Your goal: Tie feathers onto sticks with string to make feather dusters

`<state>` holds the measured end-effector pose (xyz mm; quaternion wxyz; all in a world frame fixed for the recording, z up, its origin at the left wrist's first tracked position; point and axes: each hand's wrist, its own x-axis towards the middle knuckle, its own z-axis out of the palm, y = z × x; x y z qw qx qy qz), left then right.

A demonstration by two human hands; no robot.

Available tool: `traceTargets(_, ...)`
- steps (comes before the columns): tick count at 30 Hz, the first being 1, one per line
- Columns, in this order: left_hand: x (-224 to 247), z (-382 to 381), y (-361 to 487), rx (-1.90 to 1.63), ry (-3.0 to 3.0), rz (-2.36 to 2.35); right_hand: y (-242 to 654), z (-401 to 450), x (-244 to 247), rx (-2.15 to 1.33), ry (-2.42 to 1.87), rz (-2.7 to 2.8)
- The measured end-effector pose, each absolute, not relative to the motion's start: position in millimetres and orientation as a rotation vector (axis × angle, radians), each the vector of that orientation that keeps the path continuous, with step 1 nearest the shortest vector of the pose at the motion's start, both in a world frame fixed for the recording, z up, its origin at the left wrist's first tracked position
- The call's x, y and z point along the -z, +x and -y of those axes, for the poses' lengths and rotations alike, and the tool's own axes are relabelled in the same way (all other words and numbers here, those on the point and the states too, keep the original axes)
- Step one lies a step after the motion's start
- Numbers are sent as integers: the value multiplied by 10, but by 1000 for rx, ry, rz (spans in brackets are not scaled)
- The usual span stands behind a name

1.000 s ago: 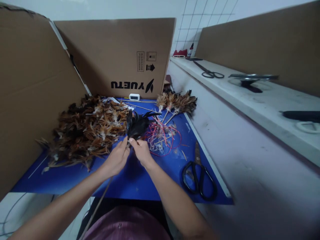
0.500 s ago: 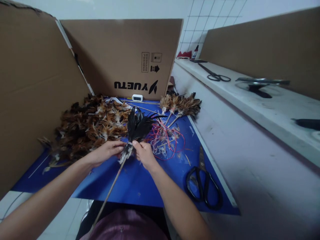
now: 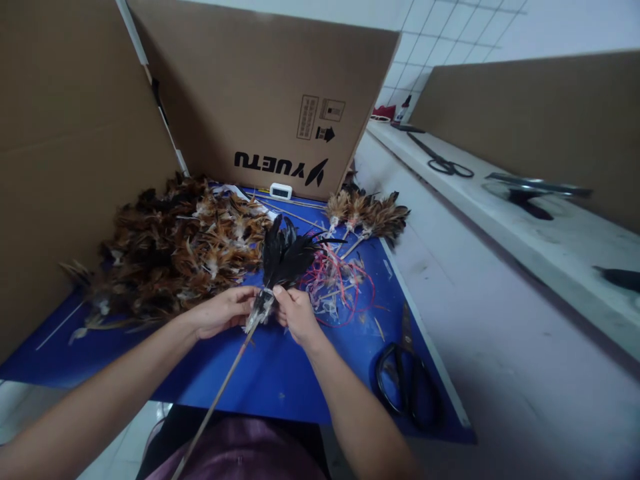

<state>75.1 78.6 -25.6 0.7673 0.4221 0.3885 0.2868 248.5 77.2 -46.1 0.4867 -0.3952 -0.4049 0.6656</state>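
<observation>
Black feathers (image 3: 287,257) fan out from the top of a thin stick (image 3: 220,395), which slants down toward my lap. Whitish binding wraps the feather bases. My left hand (image 3: 227,311) is closed on the left side of the bound base, its fingertips partly behind it. On the right side, my right hand (image 3: 295,312) pinches the binding between thumb and fingers. Brown loose feathers (image 3: 175,253) are heaped to the left on the blue table (image 3: 280,380). Just right of the black feathers lies a tangle of pink string (image 3: 345,287).
Large black-handled scissors (image 3: 405,380) lie at the table's right. Brown feather bundles on sticks (image 3: 373,217) and a small white device (image 3: 281,191) are at the back. Cardboard panels (image 3: 210,87) stand behind and left. A ledge (image 3: 480,160) at right holds more scissors (image 3: 445,163).
The view has tilted and shifted slightly. Both hands still hold the feather base, with the left fingers a little further round it.
</observation>
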Motion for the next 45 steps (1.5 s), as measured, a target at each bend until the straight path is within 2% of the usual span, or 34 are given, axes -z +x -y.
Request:
traceTargets(6, 331, -858, 716, -578, 1022, -845, 2491, -774, 501, -1640, -927, 995)
traceTargets(11, 378, -934, 654, -666, 1348, -949, 2488, -778, 523, -1644, -956, 1005)
traceTargets(21, 78, -940, 562, -739, 1705, -1140, 2497, -790, 507, -1665, -984, 976)
traceTargets(35, 228, -868, 500, -759, 1500, -1168, 2494, -792, 523, -1688, -994, 969)
traceTargets(45, 269, -803, 558, -841, 1144, -1098, 2493, -798, 548, -1700, -982, 965)
